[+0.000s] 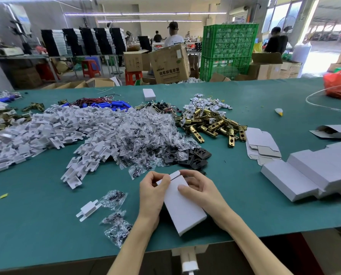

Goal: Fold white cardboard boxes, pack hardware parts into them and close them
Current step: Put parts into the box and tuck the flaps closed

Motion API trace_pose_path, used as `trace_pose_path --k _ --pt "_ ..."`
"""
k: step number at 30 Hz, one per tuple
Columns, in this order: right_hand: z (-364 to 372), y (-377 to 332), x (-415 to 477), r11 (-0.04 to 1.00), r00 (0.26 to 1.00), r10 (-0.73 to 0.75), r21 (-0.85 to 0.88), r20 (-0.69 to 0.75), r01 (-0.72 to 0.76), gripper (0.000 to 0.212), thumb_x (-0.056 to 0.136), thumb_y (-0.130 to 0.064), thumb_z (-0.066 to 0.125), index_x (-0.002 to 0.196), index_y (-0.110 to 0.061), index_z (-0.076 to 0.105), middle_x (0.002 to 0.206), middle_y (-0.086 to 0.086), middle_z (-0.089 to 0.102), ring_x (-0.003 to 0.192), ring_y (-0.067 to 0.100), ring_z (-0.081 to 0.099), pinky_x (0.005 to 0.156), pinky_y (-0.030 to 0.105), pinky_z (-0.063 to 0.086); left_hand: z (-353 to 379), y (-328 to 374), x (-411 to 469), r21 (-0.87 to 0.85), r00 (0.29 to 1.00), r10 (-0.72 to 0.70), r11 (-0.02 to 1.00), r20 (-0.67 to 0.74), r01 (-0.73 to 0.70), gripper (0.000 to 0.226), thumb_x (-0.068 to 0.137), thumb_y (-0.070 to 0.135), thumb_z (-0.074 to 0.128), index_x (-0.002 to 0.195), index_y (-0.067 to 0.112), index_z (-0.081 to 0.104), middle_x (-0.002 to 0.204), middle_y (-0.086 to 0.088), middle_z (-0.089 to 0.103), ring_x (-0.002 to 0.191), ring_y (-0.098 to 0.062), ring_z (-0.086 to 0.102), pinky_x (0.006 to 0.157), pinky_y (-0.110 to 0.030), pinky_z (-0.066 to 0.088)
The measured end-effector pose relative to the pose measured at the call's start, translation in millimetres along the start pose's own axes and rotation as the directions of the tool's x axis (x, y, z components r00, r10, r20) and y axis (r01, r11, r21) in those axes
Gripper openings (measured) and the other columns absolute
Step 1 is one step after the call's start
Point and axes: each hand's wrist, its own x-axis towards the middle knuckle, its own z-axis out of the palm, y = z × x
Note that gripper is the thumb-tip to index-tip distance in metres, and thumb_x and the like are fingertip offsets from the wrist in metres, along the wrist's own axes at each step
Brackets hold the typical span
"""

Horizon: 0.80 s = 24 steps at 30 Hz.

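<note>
As fingers [184, 188] pinch, box [182, 207] between them

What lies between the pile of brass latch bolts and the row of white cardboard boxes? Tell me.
A stack of flat white cardboard blanks, head view.

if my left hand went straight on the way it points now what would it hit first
Probably the near edge of the heap of small clear plastic bags of dark parts, just beyond the left hand, which grips the white cardboard box; black plastic plates lie beside it.
</note>
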Motion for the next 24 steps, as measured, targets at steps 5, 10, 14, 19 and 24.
trace_pose_path --k 5,10,14,19,24 --pt "-4.5 1.7 -0.5 0.998 0.999 -0.008 0.068 -0.035 0.01 0.046 0.078 -0.03 0.081 0.12 -0.022 0.065 0.105 0.006 0.076 0.092 0.025 0.074 0.073 0.034 0.06 -0.2 2.0 -1.1 -0.004 0.998 0.027 1.0 0.052 -0.026 0.028 0.078 0.028 0.075 0.078 0.006 0.057 0.072 -0.011 0.061 0.065 -0.024 0.054 0.058 -0.037 0.044" --pt "-5.4 3.1 -0.6 0.994 1.0 -0.018 0.108 -0.02 0.02 0.045 0.081 -0.027 0.081 0.123 -0.029 0.066 0.105 0.01 0.075 0.092 0.027 0.074 0.074 0.036 0.06 -0.7 3.1 -1.6 -0.014 0.996 0.036 0.999 0.077 -0.035 0.028 0.079 0.028 0.075 0.077 0.007 0.057 0.073 -0.014 0.058 0.067 -0.025 0.051 0.059 -0.036 0.042" --pt "-6.3 3.0 -0.7 0.993 0.999 -0.03 0.109 -0.023 0.032 0.045 0.08 -0.026 0.081 0.123 -0.027 0.068 0.106 0.01 0.075 0.093 0.026 0.074 0.077 0.038 0.06 -0.4 2.9 -1.3 -0.011 0.996 0.035 0.999 0.084 -0.034 0.027 0.079 0.029 0.075 0.078 0.007 0.059 0.073 -0.012 0.061 0.067 -0.023 0.053 0.058 -0.035 0.044" --pt "-7.0 3.9 -0.8 0.993 0.999 -0.027 0.118 -0.027 0.03 0.046 0.08 -0.025 0.081 0.124 -0.025 0.067 0.106 0.011 0.075 0.092 0.027 0.074 0.076 0.038 0.061 -0.3 2.6 -1.8 -0.005 0.996 0.041 0.999 0.085 -0.041 0.026 0.079 0.029 0.075 0.08 0.007 0.061 0.074 -0.009 0.062 0.066 -0.021 0.055 0.058 -0.032 0.046" --pt "-7.3 5.3 0.4 0.994 0.999 -0.019 0.109 -0.045 0.024 0.045 0.077 -0.026 0.083 0.118 -0.019 0.065 0.106 0.01 0.076 0.093 0.028 0.074 0.074 0.037 0.06 -0.3 4.3 -1.3 -0.026 0.995 0.022 0.999 0.098 -0.019 0.022 0.078 0.027 0.073 0.077 0.01 0.059 0.072 -0.008 0.06 0.065 -0.02 0.052 0.056 -0.03 0.045"
